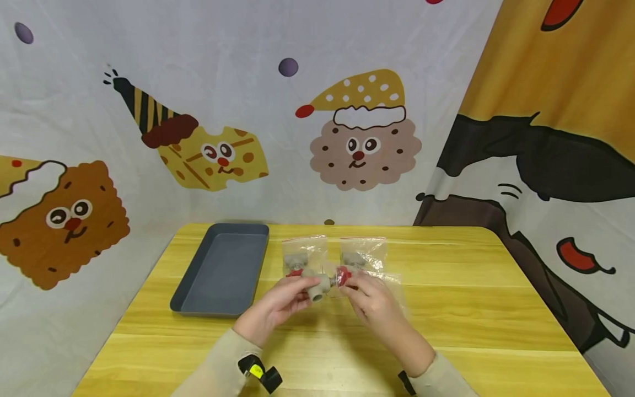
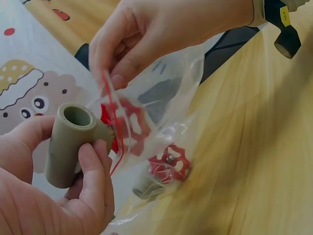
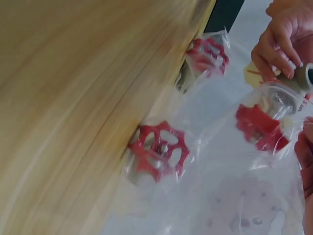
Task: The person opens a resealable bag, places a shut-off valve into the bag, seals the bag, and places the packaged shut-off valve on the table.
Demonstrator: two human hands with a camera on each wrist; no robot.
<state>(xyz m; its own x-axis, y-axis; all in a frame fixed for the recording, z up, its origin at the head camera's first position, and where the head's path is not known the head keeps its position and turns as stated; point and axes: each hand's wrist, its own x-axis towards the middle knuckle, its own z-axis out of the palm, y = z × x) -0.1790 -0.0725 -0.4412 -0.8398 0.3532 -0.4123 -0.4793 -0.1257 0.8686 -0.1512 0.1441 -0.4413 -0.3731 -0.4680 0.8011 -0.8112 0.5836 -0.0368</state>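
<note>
A grey pipe valve [image 2: 63, 156] is pinched between the thumb and fingers of my left hand [image 1: 278, 304], its open pipe end facing up in the left wrist view. The valve's red handwheel [image 3: 259, 128] lies inside a clear zip bag [image 2: 178, 73], while the grey body sticks out of the mouth. My right hand [image 1: 374, 300] pinches the bag's red-striped edge beside the handwheel. Behind the hands, two more valves lie in clear bags, a left bag [image 1: 317, 248] and a right bag [image 1: 372, 248]; their red handwheels show through the plastic.
A dark grey tray [image 1: 218, 270] rests on the left of the wooden table [image 1: 456, 309], to the left of the bags. A cartoon-printed cloth [image 1: 238, 66] hangs behind the table's far edge.
</note>
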